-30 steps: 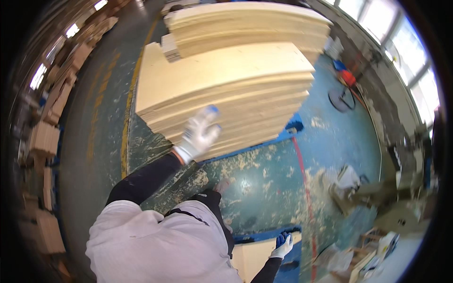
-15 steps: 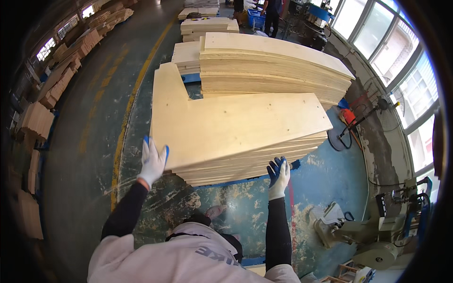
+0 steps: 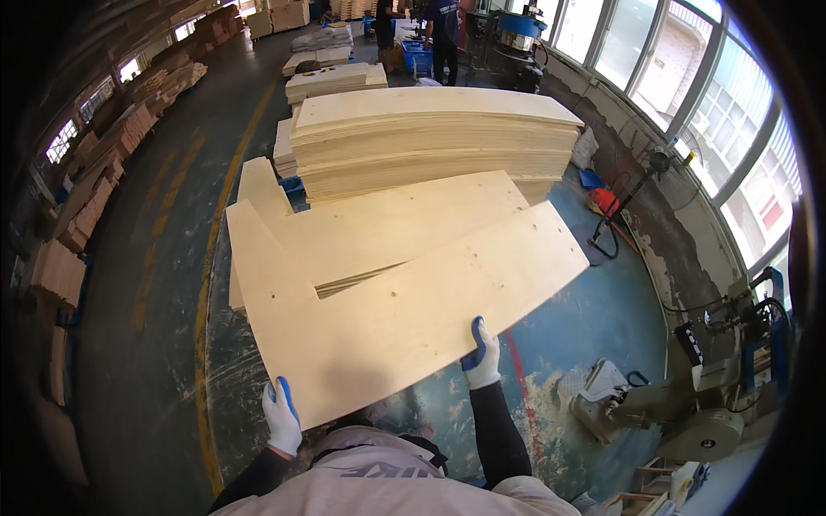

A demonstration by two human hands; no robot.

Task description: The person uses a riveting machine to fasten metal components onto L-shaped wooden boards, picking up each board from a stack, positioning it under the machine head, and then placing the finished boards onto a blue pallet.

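Observation:
An L-shaped plywood panel (image 3: 404, 310), pale with a few small holes or knots, is held in front of me, tilted with its right end farther off. My left hand (image 3: 282, 416), in a white glove with blue fingertips, grips its near left corner. My right hand (image 3: 482, 354), gloved alike, holds the near long edge, thumb on top and the other fingers hidden beneath. Behind and partly under the held panel lies a stack of matching L-shaped panels (image 3: 387, 215); a slot of the stack's layered edges shows in the gap between.
Beyond stands a tall stack of long curved-edge boards (image 3: 430, 142). Lower board piles (image 3: 335, 79) run behind it, near two people (image 3: 443, 39). At right are a standing fan (image 3: 658, 163), an orange-red object (image 3: 604, 202) and a grey machine (image 3: 688, 421). Wood stacks (image 3: 60, 275) line the left side.
Both hands have taken hold of the top L-shaped panel. It has been drawn off the stack toward me and turned, its right end angling away. The view has shifted too.

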